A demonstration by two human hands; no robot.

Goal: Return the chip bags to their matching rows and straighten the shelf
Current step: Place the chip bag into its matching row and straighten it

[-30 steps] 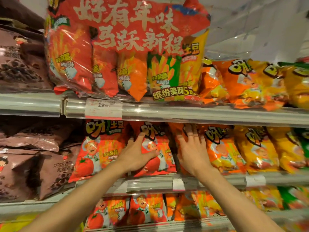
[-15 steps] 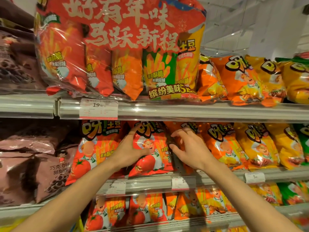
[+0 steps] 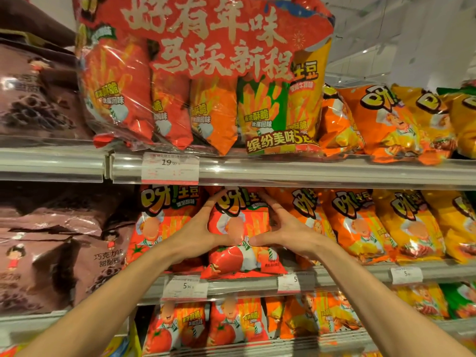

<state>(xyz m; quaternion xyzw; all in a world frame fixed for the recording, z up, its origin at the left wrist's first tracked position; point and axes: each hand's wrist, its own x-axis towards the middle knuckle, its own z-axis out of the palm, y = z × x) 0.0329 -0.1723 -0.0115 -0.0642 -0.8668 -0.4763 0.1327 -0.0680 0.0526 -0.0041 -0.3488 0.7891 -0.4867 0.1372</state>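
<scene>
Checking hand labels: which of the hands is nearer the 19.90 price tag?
Left. The left hand sits below the price tag, slightly right; the right hand is farther right.

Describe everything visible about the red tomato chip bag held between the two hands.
The red tomato chip bag is glossy, puffed film printed with yellow lettering, a cartoon chef and a tomato. It stands upright on the middle shelf, its bottom edge overhanging the rail. The left hand and right hand press its two sides, thumbs on its front.
</scene>
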